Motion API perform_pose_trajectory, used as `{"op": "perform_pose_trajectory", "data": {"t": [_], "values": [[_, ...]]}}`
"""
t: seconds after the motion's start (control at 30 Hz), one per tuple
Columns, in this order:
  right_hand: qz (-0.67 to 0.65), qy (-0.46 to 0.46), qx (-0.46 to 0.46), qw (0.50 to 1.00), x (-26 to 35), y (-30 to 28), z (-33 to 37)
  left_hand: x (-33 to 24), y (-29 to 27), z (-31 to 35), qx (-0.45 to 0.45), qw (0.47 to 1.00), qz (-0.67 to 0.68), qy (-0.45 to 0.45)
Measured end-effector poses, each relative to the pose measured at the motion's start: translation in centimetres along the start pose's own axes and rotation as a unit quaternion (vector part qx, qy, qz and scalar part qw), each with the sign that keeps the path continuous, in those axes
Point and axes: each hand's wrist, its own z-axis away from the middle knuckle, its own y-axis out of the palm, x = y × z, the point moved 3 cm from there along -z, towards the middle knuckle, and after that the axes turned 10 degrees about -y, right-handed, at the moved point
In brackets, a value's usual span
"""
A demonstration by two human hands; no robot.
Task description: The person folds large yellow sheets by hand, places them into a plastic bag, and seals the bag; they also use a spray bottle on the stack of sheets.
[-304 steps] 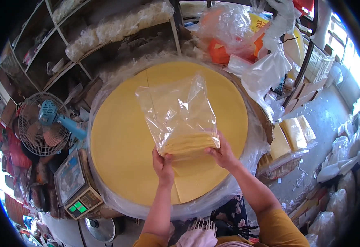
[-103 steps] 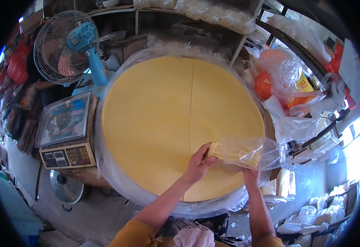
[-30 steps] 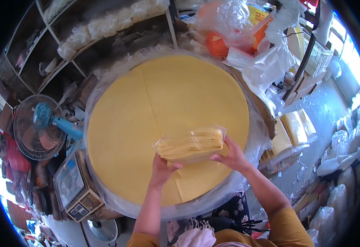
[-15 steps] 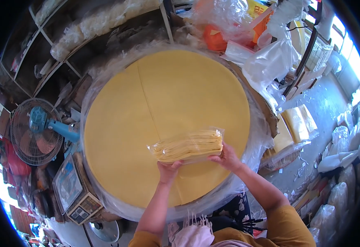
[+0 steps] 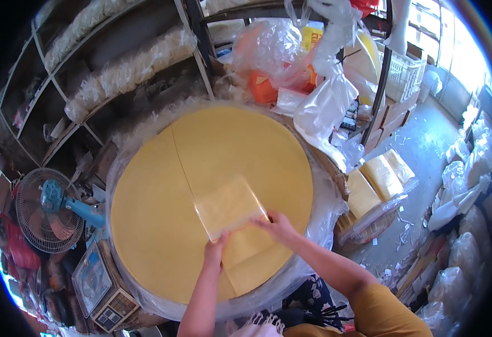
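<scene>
Both my hands hold a clear plastic bag of thin yellow sheets (image 5: 229,203) over a wide round stack of yellow sheets (image 5: 150,219). The bag's flat, shiny face is turned up. At its near left corner, my left hand (image 5: 215,250) is closed on the edge. My right hand (image 5: 278,226) grips the near right corner, fingers partly hidden. A cut line runs from the round stack's far edge toward the bag. Clear plastic sheeting (image 5: 327,224) surrounds the stack.
On the left stand a blue fan (image 5: 52,205) and a scale (image 5: 97,281). Shelves (image 5: 60,92) with plastic-wrapped goods rise behind. More bagged yellow packs (image 5: 381,177) lie to the right, near a white crate (image 5: 400,76). Plastic bundles (image 5: 454,264) line the far right.
The bag has tipped from showing its layered side edge to showing its flat face. Both hands still grip it. The whole view has shifted, showing more of the shelves.
</scene>
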Motion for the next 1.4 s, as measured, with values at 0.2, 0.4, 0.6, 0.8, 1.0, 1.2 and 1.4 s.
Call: {"op": "perform_pose_trajectory", "data": {"t": [0.2, 0.4, 0.6, 0.8, 1.0, 1.2, 1.4], "values": [[-0.213, -0.03, -0.036, 0.976, -3.4, 0.7, 1.7, 2.0, 2.2, 6.2, 0.022, 0.998, 0.01, -0.056], [-0.154, -0.095, -0.071, 0.981, -4.7, 0.9, 3.4, 3.0, 2.0, 6.7, -0.071, 0.997, -0.009, 0.031], [-0.167, -0.107, -0.09, 0.976, -5.9, 1.5, 3.1, 4.8, 0.1, 5.6, -0.122, 0.983, -0.048, 0.131], [-0.105, -0.125, -0.127, 0.978, -6.1, 0.6, 3.2, 4.5, 0.9, 5.2, -0.132, 0.976, -0.067, 0.16], [-0.182, -0.104, -0.009, 0.978, -4.7, -0.4, 3.4, 3.0, 1.0, 5.9, -0.13, 0.98, -0.052, 0.143], [-0.16, -0.142, 0.118, 0.97, -3.6, -2.1, 3.6, 1.5, 2.1, 7.1, -0.09, 0.988, -0.032, 0.125], [-0.077, -0.165, 0.108, 0.977, -5.1, -2.1, 3.2, 2.0, 1.4, 6.5, -0.155, 0.982, -0.061, 0.094]]}}
